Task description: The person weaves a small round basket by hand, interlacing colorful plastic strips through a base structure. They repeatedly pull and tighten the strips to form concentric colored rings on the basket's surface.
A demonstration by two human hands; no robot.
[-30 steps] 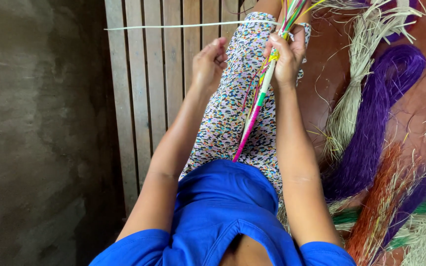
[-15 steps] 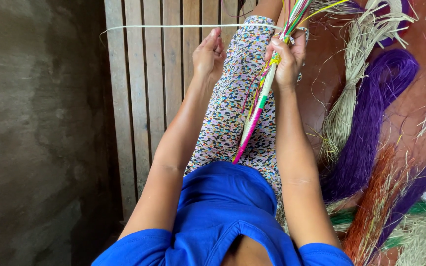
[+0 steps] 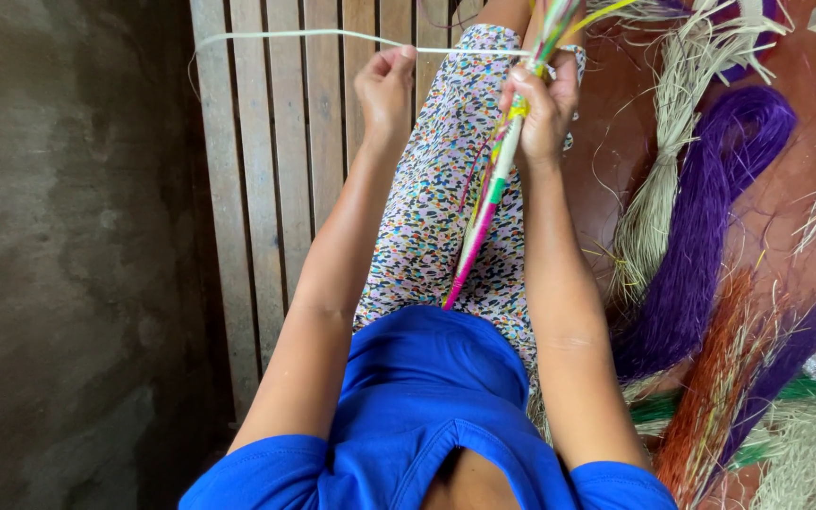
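Observation:
My right hand (image 3: 545,106) grips a braided cord of multicoloured fibre strands (image 3: 484,212) that runs down over my patterned skirt (image 3: 436,208); loose coloured strands fan out above the fist. My left hand (image 3: 385,87) is closed on a single pale straw strand (image 3: 280,36), which stretches from the braid leftward and curls down at its far end. The two hands are about a hand's width apart, above my lap.
A slatted wooden panel (image 3: 276,170) lies under and left of my legs, with a rough concrete wall (image 3: 59,264) beyond. To the right on the red floor lie bundles of fibre: pale straw (image 3: 663,161), purple (image 3: 710,227), orange (image 3: 710,397), green.
My left hand has drawn the pale strand further left and its free end now curls downward. Both hands sit slightly higher in view.

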